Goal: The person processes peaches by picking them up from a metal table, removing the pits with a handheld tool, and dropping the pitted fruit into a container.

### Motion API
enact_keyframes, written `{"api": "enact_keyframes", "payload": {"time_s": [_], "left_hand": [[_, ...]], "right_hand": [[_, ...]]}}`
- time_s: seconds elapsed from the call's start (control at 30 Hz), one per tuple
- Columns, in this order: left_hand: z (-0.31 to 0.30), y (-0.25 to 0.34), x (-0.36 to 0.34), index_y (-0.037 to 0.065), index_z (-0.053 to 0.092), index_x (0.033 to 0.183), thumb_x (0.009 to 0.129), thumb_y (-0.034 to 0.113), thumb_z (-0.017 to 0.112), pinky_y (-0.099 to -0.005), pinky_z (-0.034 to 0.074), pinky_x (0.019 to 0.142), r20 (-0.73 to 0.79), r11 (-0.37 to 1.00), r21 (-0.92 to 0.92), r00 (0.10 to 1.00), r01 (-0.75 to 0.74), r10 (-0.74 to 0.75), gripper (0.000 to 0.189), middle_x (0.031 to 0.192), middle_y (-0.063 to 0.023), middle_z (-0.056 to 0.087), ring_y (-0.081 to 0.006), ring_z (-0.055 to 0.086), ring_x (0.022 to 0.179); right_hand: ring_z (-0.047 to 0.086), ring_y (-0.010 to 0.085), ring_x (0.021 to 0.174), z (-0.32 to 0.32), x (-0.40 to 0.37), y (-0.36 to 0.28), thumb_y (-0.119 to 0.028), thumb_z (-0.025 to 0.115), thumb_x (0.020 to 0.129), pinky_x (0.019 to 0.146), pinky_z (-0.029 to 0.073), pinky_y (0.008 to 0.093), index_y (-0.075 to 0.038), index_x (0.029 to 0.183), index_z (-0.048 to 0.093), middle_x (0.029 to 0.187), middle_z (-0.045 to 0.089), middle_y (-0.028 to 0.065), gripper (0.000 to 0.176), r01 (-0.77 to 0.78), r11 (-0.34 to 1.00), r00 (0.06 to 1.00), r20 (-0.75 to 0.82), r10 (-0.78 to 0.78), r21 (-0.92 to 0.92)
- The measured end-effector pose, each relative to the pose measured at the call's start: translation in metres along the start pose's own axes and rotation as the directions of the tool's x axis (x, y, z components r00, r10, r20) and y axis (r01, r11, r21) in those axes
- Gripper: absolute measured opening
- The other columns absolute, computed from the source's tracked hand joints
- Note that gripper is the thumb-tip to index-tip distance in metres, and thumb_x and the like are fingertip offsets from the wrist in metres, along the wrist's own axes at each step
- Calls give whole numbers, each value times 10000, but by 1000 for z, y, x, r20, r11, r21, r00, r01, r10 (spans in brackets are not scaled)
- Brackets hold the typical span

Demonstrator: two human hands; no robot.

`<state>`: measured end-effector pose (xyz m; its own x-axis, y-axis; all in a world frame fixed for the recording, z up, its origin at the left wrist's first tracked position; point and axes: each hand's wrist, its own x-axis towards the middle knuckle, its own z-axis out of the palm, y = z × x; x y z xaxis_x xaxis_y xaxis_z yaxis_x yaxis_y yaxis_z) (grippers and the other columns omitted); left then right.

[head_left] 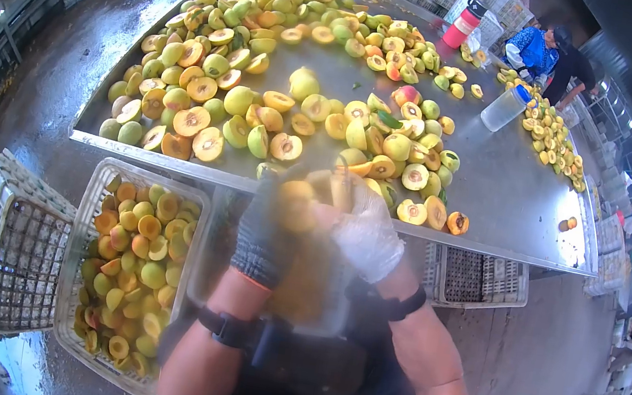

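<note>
My left hand (267, 219), in a dark knitted glove, is closed round a yellow fruit half (295, 204) at the table's front edge. My right hand (367, 230), in a whitish glove, is beside it, its fingers pressed together around something blurred. Both hands are close together above a hazy crate. Halved yellow-orange fruit (287, 147) lies just beyond them on the metal table (369, 73), some halves showing pits or hollow centres.
A crate (194, 261) full of fruit halves stands at the lower left, beside stacked crates (15, 241). On the table are a red bottle (463, 24) and a clear blue-lidded bottle (505, 109). A person in blue (533, 50) is at the far right side.
</note>
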<state>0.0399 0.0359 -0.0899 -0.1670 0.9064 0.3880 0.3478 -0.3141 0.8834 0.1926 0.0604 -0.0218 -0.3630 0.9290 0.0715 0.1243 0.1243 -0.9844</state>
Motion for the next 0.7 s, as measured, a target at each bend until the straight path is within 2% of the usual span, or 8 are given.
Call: {"api": "enact_keyframes", "payload": {"time_s": [0.13,0.37,0.43,0.5,0.53,0.6,0.67,0.7], "left_hand": [[-2,16,4,-9,604,1309,828,-45,746,-308,558,866,61,999,10,998,32,-32,503,1176,-97,696,-180,660,1038],[12,1,7,-33,633,1273,787,-53,778,-314,566,885,14,992,-26,992,125,-125,507,1118,-104,730,-175,701,1004],[11,15,12,-33,624,1294,796,-63,765,-317,565,899,-42,998,25,997,64,-63,518,1136,-125,733,-179,702,1034],[10,20,17,-33,610,1321,802,-75,753,-320,563,912,-88,999,47,996,18,-13,540,1152,-144,734,-185,703,1052],[10,17,19,-33,601,1337,804,-81,748,-322,562,918,-107,999,42,994,1,4,555,1159,-152,734,-189,703,1056],[11,19,21,-32,585,1363,816,-84,738,-325,561,928,-136,1000,18,991,-10,12,571,1170,-159,732,-194,701,1064],[16,27,20,-33,571,1383,835,-78,728,-327,559,938,-151,1000,-26,989,6,-10,571,1178,-158,729,-194,699,1071],[17,28,19,-33,567,1386,862,-39,718,-335,560,944,-134,999,-41,991,-17,12,545,1178,-154,727,-199,699,1069]], "right_hand": [[682,164,920,-4,-5,-3,-72,688,920,849,561,325,-25,1212,652,1027,711,57,298,94,975,984,-128,-121,-201],[708,261,921,-21,-1,1,-122,713,930,792,554,338,-28,1205,626,997,698,177,303,329,801,900,-91,-427,-500],[706,283,908,-16,-10,-6,-152,697,959,767,552,351,-28,1199,611,982,695,174,284,230,828,893,-228,-389,-512],[699,325,900,-21,-18,-14,-186,667,988,750,545,378,-35,1184,601,974,686,188,256,-80,995,981,-179,69,-55],[695,346,895,-22,-22,-17,-203,653,1002,741,541,391,-39,1177,596,970,681,194,246,-267,950,957,-72,281,163],[695,394,827,-19,-28,-14,-237,632,1017,686,536,448,-36,1130,613,905,698,189,231,-38,985,995,-98,22,-170],[701,391,793,-18,-28,-3,-252,641,1012,664,537,464,-33,1114,624,863,709,176,242,245,816,948,-47,-315,-523],[708,389,785,-19,-30,-7,-247,661,995,659,552,470,-29,1102,641,832,719,168,245,188,813,969,-32,-245,-552]]}}
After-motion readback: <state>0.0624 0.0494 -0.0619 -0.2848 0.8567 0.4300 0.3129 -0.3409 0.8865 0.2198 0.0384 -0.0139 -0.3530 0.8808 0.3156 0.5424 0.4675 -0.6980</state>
